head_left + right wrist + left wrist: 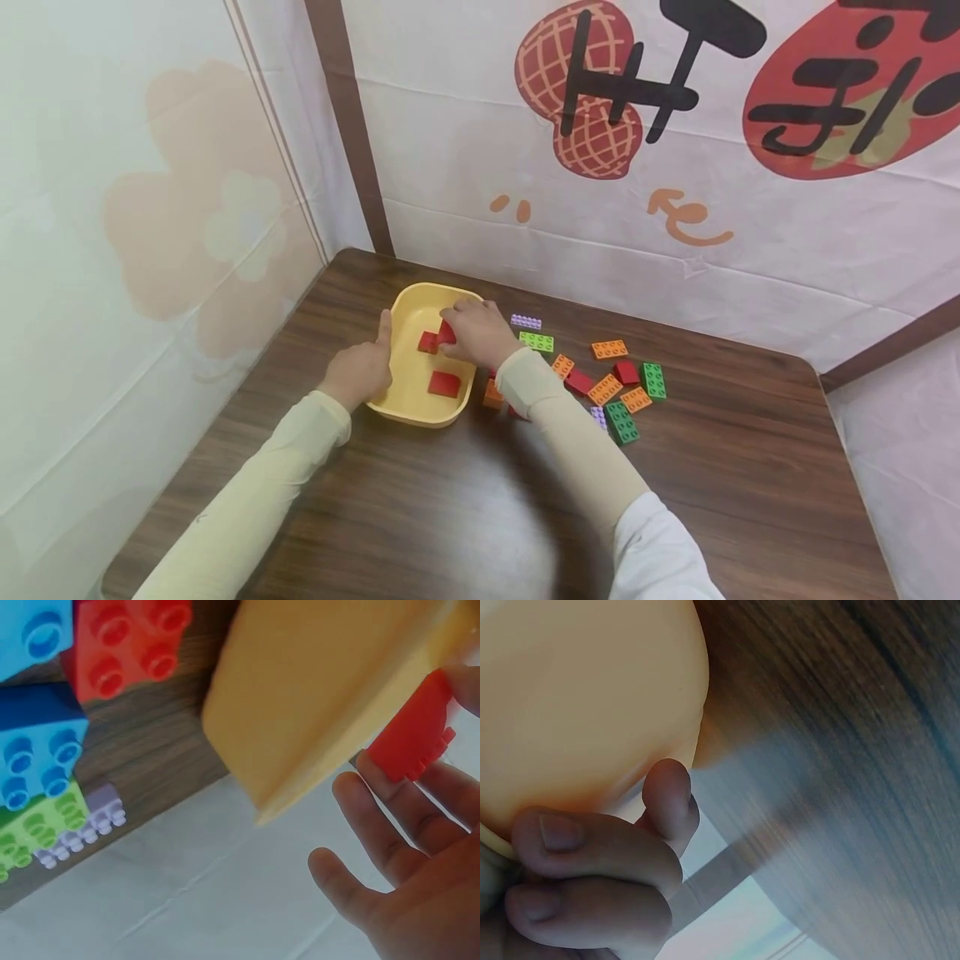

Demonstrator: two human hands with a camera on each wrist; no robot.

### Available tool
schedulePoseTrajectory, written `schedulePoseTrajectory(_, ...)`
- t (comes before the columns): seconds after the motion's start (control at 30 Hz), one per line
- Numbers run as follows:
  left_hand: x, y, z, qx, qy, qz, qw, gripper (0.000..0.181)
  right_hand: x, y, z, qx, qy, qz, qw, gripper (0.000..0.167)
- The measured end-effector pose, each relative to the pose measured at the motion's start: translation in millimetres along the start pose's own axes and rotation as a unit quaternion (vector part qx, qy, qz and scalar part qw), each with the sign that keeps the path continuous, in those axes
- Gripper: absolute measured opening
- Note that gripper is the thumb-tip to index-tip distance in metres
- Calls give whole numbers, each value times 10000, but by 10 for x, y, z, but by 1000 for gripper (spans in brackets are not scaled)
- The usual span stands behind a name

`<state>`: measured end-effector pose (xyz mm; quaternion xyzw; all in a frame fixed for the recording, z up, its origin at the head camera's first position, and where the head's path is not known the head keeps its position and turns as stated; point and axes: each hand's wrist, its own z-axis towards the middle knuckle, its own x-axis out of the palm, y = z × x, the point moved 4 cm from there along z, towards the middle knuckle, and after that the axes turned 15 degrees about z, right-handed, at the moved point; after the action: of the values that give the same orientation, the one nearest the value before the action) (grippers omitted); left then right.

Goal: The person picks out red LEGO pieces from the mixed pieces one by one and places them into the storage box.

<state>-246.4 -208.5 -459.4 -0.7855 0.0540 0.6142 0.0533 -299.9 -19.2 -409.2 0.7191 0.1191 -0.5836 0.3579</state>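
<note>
A yellow tray (408, 400) stands on the wooden table, with a flat red brick (444, 383) and a second red brick (428, 342) inside it. The left hand (358, 372) grips the tray's left rim; in the left wrist view, the curled fingers of the left hand (600, 862) lie against the tray (592, 690). Over the tray's right side, the right hand (480, 333) pinches a red brick (447, 332). Seen from the right wrist, that red brick (412, 735) is between the thumb and fingers of the right hand (420, 862), beside the tray wall (300, 690).
Right of the tray lie several loose bricks: light green (536, 342), purple (526, 322), orange (609, 349), dark green (654, 381) and red (626, 372). Blue bricks (37, 742) show in the right wrist view. A printed cloth (465, 242) hangs behind the table.
</note>
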Motion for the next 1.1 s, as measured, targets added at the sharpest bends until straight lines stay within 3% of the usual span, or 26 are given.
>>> schedulePoseTrajectory(0.4,26,-82,12,11,175,-42,9998,99,374,-206,24,367,323,-350,9982,40)
schedulePoseTrajectory(0.6,24,-103,47,30,189,-47,9998,99,388,-256,72,736,488,-94,9960,27)
schedulePoseTrajectory(0.77,-24,-34,37,-6,161,-5,9999,99,393,-197,180,867,505,-14,9950,18)
schedulePoseTrajectory(0.9,-49,18,17,-36,150,23,9999,98,435,-154,273,898,549,-248,9941,19)
schedulePoseTrajectory(1.1,-22,-12,13,24,102,-21,9999,97,485,-174,279,1070,616,-552,9908,27)
